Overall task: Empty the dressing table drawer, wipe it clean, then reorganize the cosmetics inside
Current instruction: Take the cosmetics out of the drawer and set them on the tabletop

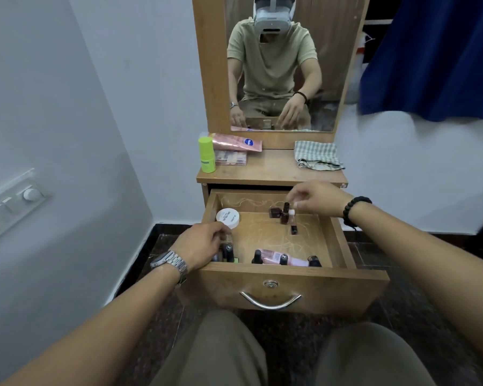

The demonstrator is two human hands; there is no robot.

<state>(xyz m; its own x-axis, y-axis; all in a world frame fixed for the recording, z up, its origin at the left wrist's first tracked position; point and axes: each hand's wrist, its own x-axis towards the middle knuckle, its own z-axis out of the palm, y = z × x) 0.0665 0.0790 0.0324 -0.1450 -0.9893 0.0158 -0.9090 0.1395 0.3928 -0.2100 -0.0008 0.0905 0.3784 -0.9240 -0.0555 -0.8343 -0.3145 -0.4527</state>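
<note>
Both forearms reach forward from the lower corners, bare to the wrist. The left hand (200, 245) is palm down with its fingers curled downward, a metal watch (170, 262) on its wrist. The right hand (314, 197) is farther forward, thumb and fingertips pinched together pointing down, a black bead bracelet (353, 210) on its wrist

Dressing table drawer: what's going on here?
A seated person has the drawer pulled open and both hands inside. The right hand pinches the cap of a small dark bottle at the back, beside two other small bottles. The left hand reaches among bottles in the front left corner, near a white round jar; its grip is hidden. A green stick, a pink tube and a checked cloth sit on the tabletop.
</note>
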